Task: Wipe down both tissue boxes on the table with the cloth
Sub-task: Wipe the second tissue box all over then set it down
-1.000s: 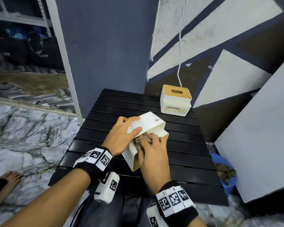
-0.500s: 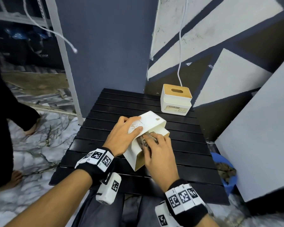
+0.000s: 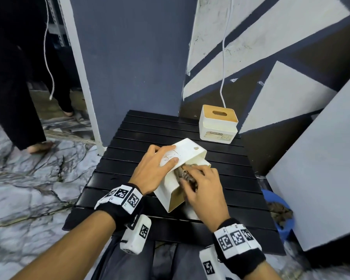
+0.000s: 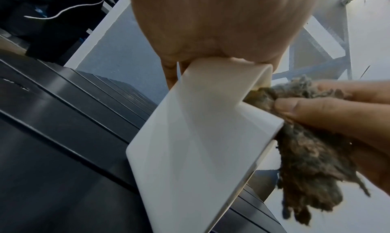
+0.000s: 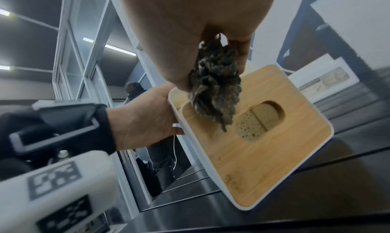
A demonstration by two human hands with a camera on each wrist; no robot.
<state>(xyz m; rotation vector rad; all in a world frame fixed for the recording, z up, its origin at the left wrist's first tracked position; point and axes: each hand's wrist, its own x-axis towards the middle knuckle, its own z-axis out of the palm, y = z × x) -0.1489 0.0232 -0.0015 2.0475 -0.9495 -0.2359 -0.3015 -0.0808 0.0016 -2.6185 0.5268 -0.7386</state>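
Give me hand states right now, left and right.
Left hand: grips the tilted tissue box, thumb across its white base.
Right hand: holds the cloth, fingers curled round it, at the box's lid side.

Head view looks down from above; both wrist views closely share the tilted box [image 4: 196,136].

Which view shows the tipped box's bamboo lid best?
Right wrist: the tipped tissue box's bamboo lid faces the camera, slot visible, the cloth in the right hand hanging over it. Head view shows only a lid sliver. Left wrist shows white walls only.
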